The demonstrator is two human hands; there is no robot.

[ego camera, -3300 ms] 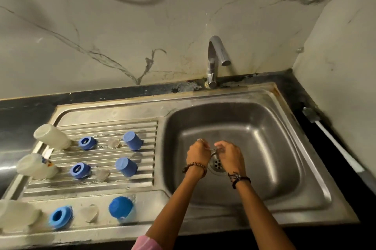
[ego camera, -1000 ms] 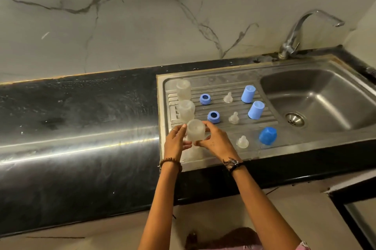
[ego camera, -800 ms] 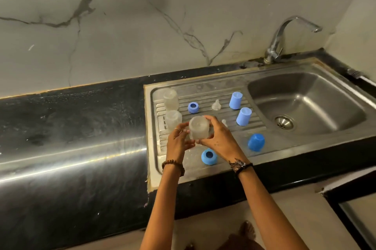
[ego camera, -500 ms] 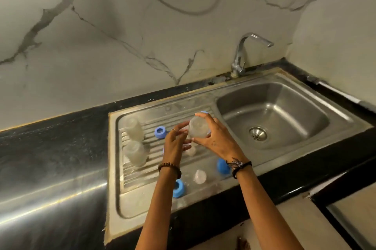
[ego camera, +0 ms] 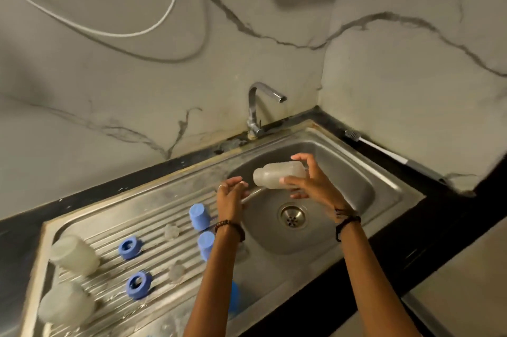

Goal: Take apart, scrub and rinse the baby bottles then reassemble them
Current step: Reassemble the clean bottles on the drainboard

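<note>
Frosted plastic bottle (ego camera: 278,178) gripped sideways by right hand (ego camera: 312,185) over steel basin (ego camera: 354,183); left hand (ego camera: 230,195) loosely curled, empty.

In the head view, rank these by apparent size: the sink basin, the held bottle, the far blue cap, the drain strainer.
1. Sink basin, clearly largest.
2. Held bottle, in the right hand.
3 and 4. Far blue cap and drain strainer look alike; not ranked.

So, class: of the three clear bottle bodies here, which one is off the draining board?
The bottle gripped by the right hand over the sink basin; the other two rest on the draining board's left end.
</note>
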